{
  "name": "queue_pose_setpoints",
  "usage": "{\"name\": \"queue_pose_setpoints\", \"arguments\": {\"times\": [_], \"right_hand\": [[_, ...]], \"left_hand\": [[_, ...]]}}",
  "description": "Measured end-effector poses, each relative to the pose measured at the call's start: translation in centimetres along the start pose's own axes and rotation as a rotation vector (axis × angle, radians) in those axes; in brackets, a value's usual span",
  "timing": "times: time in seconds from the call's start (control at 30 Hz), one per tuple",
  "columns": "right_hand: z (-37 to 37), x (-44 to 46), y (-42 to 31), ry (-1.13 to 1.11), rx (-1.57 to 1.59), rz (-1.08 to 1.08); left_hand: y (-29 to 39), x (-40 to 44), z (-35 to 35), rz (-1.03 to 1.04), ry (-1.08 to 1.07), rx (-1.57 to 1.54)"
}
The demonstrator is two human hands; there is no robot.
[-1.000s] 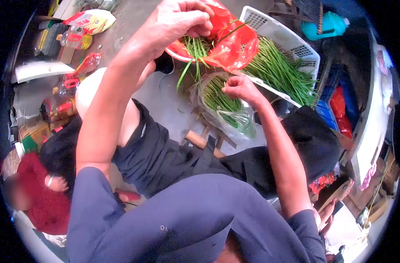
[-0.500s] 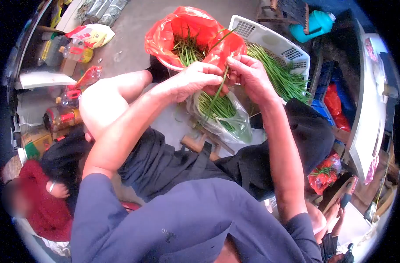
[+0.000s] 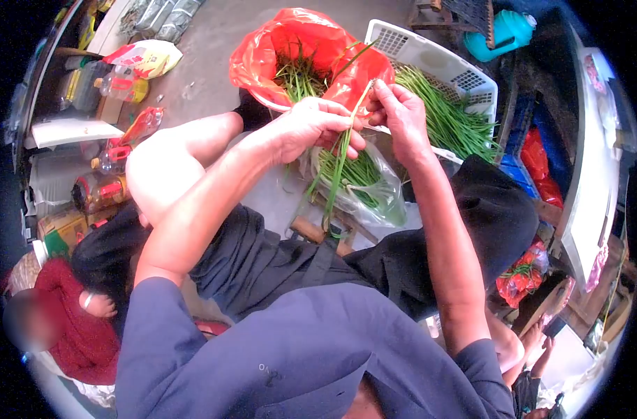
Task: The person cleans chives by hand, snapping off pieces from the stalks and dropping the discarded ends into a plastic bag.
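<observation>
In front of me my left hand pinches a long, thin green stalk that hangs toward my lap and has a pale upper end. My right hand has thumb and fingertips closed by that pale end; whether a strip is pinched there is too small to tell. Below the hands lies a clear plastic bag with more green stalks in it. Just beyond them, a red plastic bag lines a container and holds dark green bits and stalks. To the right, a white basket holds a pile of long green stalks.
A teal jug stands at the far right near a wooden stool. Bottles and packages line the left side. A person in a dark red top sits at lower left. A white board stands along the right.
My right hand has moved slightly right, apart from the left. The stalk now hangs lower toward my lap, and its pale upper end shows between the hands.
</observation>
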State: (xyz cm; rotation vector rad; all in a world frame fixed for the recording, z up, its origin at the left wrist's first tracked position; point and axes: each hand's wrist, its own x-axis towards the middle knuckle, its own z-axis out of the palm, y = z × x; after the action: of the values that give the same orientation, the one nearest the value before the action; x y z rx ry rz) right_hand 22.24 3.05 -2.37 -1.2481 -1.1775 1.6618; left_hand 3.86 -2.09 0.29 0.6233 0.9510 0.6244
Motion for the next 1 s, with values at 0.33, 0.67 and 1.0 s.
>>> {"name": "queue_pose_setpoints", "arguments": {"times": [0.33, 0.67, 1.0], "right_hand": [[1.7, -0.7, 0.4, -0.153, -0.414, -0.148], [1.6, 0.1, 2.2, 0.038, -0.456, -0.255], [1.1, 0.7, 1.1, 0.021, -0.149, -0.14]], "left_hand": [[-0.5, 0.3, -0.6, 0.016, 0.025, 0.029], [-0.2, 0.4, -1.1, -0.035, 0.001, 0.037], [-0.2, 0.5, -1.5, -0.005, 0.031, -0.023]]}}
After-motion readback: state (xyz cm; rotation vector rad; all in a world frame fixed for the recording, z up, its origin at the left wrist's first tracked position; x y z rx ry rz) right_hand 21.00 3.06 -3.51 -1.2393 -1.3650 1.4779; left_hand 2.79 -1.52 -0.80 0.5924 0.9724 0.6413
